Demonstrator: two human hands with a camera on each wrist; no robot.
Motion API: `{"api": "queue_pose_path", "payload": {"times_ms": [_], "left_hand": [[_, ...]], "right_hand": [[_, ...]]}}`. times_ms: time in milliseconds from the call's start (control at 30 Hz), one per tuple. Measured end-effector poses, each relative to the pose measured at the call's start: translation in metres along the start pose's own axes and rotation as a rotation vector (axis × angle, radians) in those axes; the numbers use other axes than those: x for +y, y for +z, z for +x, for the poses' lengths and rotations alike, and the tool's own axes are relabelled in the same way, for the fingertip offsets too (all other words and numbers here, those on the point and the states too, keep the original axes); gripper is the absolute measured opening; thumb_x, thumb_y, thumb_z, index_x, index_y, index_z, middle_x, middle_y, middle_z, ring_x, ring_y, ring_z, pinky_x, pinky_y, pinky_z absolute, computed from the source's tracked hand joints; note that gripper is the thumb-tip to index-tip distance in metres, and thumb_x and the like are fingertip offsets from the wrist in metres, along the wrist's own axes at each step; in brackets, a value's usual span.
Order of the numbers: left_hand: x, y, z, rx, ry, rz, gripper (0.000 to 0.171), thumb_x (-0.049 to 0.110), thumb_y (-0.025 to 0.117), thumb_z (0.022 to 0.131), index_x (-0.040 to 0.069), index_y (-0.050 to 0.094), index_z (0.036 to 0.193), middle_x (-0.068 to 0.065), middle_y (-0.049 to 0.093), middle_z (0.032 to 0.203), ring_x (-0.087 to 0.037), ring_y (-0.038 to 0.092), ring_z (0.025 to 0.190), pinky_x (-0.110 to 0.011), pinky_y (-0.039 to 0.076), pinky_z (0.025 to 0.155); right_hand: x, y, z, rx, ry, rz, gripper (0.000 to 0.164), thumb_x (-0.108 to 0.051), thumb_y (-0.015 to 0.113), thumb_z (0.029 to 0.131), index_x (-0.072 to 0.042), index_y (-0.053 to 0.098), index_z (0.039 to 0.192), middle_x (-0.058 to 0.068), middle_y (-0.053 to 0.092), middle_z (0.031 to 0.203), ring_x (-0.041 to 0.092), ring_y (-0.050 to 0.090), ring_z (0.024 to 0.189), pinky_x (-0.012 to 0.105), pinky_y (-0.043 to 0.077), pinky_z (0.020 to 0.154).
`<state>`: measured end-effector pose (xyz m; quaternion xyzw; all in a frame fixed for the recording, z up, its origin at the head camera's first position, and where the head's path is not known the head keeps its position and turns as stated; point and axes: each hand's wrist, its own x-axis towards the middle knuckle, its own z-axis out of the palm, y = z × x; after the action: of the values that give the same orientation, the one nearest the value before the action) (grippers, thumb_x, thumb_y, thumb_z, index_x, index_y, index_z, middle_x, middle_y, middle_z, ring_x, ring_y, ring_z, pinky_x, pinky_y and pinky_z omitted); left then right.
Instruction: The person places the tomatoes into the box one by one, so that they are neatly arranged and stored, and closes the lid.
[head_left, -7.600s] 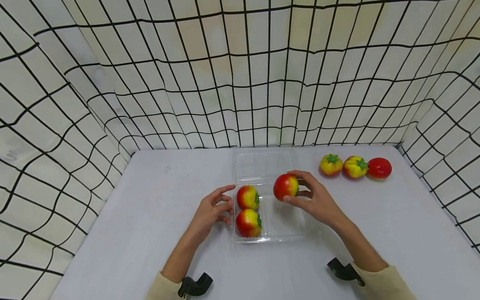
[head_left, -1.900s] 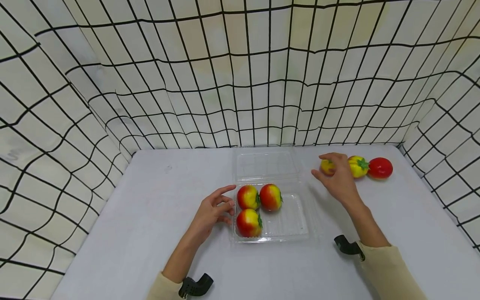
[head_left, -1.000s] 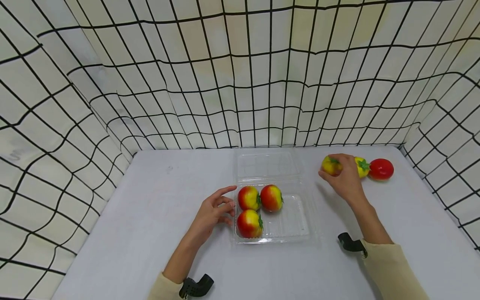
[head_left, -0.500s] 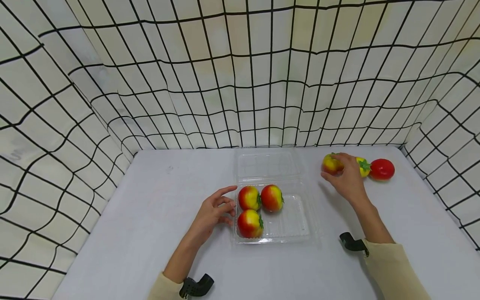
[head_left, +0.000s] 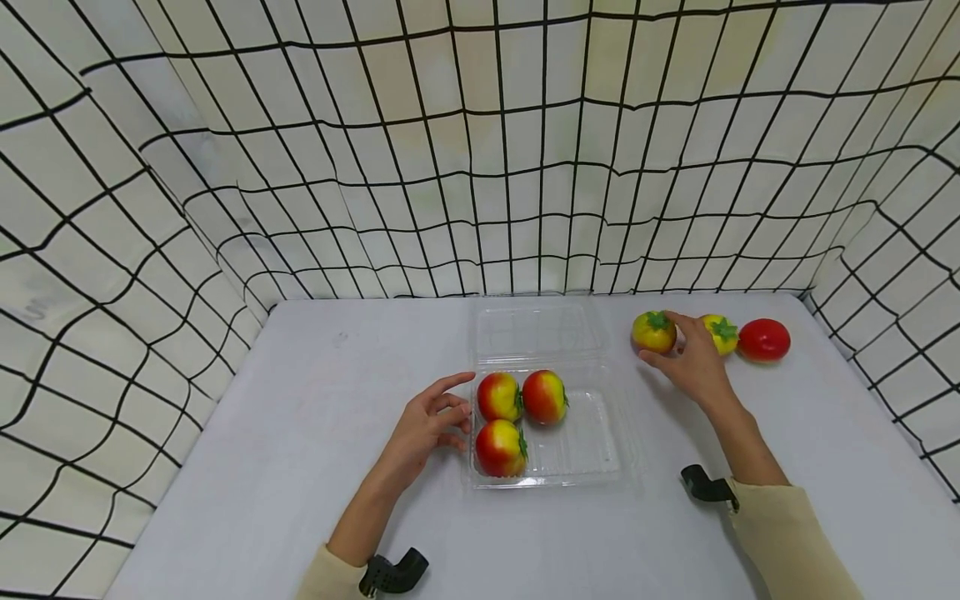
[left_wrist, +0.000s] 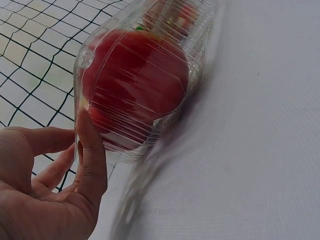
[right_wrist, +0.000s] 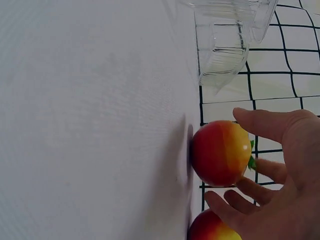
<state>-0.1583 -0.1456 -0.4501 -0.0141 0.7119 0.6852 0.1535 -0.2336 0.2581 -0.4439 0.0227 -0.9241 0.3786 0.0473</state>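
In the head view a clear plastic clamshell box [head_left: 570,479] lies unfolded on the table, its lid flap [head_left: 536,329] toward the back. Three red-and-yellow tomatoes [head_left: 500,448] with green tops sit in its left and back part. At the box's left side my left hand [head_left: 427,425] pinches the rim between thumb and finger, as the left wrist view shows at the clear box wall [left_wrist: 135,100]. My right hand [head_left: 693,358] curls its thumb and fingers round another tomato [head_left: 652,333], which stands on the table in the right wrist view.
Right of that tomato, a second tomato [head_left: 722,335] is partly behind my right hand, and a plain red one [head_left: 764,341] lies beside it. Black netting [head_left: 525,192] over pale walls closes the back and sides of the white table [head_left: 315,400].
A third tomato has been put in the box. My right hand has gone from there to the row at the back right, and its tomato has shifted slightly left. The left hand stays.
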Motion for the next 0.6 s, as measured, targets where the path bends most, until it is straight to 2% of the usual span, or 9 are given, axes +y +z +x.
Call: {"api": "queue_pose_path", "payload": {"times_ms": [100, 200, 433, 600], "left_hand": [[0.0001, -0.0001, 0.0000, -0.002, 0.000, -0.001, 0.050, 0.011, 0.064, 0.102, 0.018, 0.053, 0.151, -0.006, 0.064, 0.098, -0.017, 0.063, 0.077, -0.024, 0.062, 0.067], [0.0002, -0.0003, -0.0002, -0.001, 0.000, 0.000, 0.051, 0.011, 0.064, 0.102, 0.018, 0.053, 0.151, -0.006, 0.064, 0.098, -0.017, 0.063, 0.077, -0.024, 0.062, 0.067], [-0.0003, -0.0002, 0.0004, -0.003, 0.001, -0.002, 0.050, 0.012, 0.064, 0.102, 0.018, 0.054, 0.150, -0.005, 0.064, 0.098, -0.017, 0.063, 0.077, -0.024, 0.063, 0.067], [-0.0003, -0.0004, -0.0001, -0.004, -0.003, -0.003, 0.050, 0.012, 0.065, 0.102, 0.018, 0.054, 0.151, -0.005, 0.065, 0.098, -0.017, 0.062, 0.077, -0.024, 0.062, 0.067]], "right_hand": [[0.0002, 0.0008, 0.0001, -0.027, -0.022, 0.008, 0.075, -0.018, 0.078, 0.093, 0.002, 0.040, 0.155, 0.035, 0.035, 0.154, 0.050, 0.048, 0.129, 0.065, 0.048, 0.111], [0.0001, 0.0011, 0.0004, -0.049, -0.040, 0.029, 0.072, -0.016, 0.078, 0.093, 0.000, 0.043, 0.154, 0.034, 0.032, 0.156, 0.050, 0.045, 0.132, 0.065, 0.048, 0.111], [-0.0007, 0.0014, 0.0000, -0.103, -0.002, 0.048, 0.074, -0.018, 0.079, 0.093, -0.001, 0.038, 0.153, 0.033, 0.033, 0.158, 0.051, 0.040, 0.141, 0.064, 0.045, 0.114], [-0.0003, 0.0020, 0.0018, -0.104, -0.012, 0.045, 0.069, -0.017, 0.079, 0.093, 0.000, 0.040, 0.147, 0.032, 0.037, 0.157, 0.050, 0.040, 0.141, 0.066, 0.040, 0.117]]}}
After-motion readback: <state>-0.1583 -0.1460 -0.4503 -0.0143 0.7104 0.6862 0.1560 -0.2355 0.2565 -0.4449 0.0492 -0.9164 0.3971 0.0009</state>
